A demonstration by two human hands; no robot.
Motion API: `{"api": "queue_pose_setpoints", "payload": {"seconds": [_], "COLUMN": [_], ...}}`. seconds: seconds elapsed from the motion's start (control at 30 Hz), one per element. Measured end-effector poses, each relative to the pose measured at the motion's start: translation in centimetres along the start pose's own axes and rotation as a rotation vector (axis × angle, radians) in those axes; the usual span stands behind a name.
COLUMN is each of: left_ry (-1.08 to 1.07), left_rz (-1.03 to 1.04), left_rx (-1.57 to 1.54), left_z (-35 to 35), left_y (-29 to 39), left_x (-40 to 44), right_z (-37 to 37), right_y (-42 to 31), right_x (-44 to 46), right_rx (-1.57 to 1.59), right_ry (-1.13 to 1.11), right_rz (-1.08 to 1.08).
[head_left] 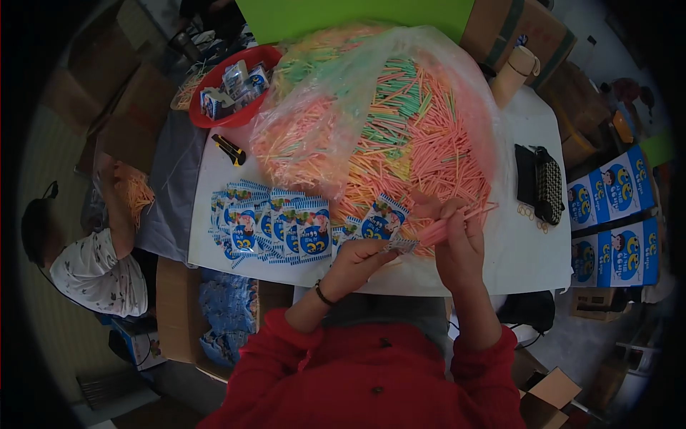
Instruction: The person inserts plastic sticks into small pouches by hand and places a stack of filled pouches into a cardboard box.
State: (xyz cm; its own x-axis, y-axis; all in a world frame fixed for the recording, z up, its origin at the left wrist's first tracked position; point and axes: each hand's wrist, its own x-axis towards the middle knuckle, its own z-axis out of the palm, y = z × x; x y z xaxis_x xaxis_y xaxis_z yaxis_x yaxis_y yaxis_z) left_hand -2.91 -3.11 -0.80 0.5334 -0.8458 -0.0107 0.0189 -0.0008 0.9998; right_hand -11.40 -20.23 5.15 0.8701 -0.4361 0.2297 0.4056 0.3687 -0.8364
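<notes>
The left hand is pinching a small printed packet between thumb and fingers, just above the near edge of the white worktop. The right hand is gripping a bundle of thin pink sticks with its fingers closed around them, and the bundle's end is meeting the packet. It looks partway in, though how deep is hard to tell.

By the look of it, this packet is midway through filling, and much is remaining: a large heap of loose sticks is spilling from a clear plastic bag. Many blue-and-white packets are lying overlapped to the left of the heap; whether they are full or empty, I cannot tell. More packets are sitting in a red basin, and a utility knife is lying near it.
</notes>
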Motion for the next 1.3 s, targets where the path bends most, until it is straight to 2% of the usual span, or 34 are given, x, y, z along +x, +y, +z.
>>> {"api": "queue_pose_setpoints", "payload": {"seconds": [0.17,0.27,0.4,0.47,0.5,0.57,0.7,0.8,0.9,0.97,1.1,1.17,1.2,1.27,1.3], "left_ry": [0.028,0.033,0.018,0.011,0.01,-0.006,0.002,-0.01,-0.013,-0.03,-0.042,-0.047,-0.045,0.096,0.096], "left_rz": [0.044,0.043,-0.032,-0.153,-0.153,0.05,0.117,0.105,0.103,-0.008,0.008,0.041,0.04,0.136,0.138], "left_rx": [0.035,-0.033,-0.02,-0.187,-0.188,0.022,0.039,0.069,0.071,0.015,0.073,0.11,0.111,-0.102,-0.1], "left_z": [-0.1,0.0,-0.5,-0.7,-0.6,-0.3,0.0,-0.1,-0.1,-0.2,-0.7,-0.7,-0.2,1.0,0.9], "left_y": [0.0,0.4,-1.2,-1.3,-0.8,0.3,0.5,0.3,0.5,0.6,0.0,-1.3,-1.1,-0.6,-0.7], "left_x": [0.1,-0.1,-0.5,-0.5,-0.4,-0.2,0.1,0.1,0.0,-0.2,-0.1,0.0,0.2,0.6,0.6], "right_z": [0.9,0.5,-0.9,-1.2,-1.0,-0.1,0.1,0.3,0.5,0.6,-0.3,-0.1,-0.2,-0.5,-0.5], "right_y": [0.5,1.0,1.5,1.6,1.6,1.4,0.7,0.4,0.6,0.6,0.9,0.6,0.6,0.5,0.5], "right_x": [0.5,0.5,0.2,-0.2,-0.1,0.0,0.0,-0.1,0.0,0.2,-0.2,-0.3,-0.3,-0.4,-0.3], "right_rx": [-0.262,-0.425,-0.412,-0.048,-0.049,0.007,0.126,0.072,-0.113,-0.344,-0.464,-0.679,-0.677,-0.617,-0.616], "right_ry": [-0.209,-0.245,-0.288,-0.226,-0.225,-0.13,-0.061,-0.123,-0.161,-0.212,-0.287,-0.319,-0.32,-0.374,-0.375], "right_rz": [-0.087,-0.045,-0.019,0.149,0.15,0.109,0.159,0.087,-0.007,-0.052,-0.011,0.064,0.065,0.104,0.101]}}
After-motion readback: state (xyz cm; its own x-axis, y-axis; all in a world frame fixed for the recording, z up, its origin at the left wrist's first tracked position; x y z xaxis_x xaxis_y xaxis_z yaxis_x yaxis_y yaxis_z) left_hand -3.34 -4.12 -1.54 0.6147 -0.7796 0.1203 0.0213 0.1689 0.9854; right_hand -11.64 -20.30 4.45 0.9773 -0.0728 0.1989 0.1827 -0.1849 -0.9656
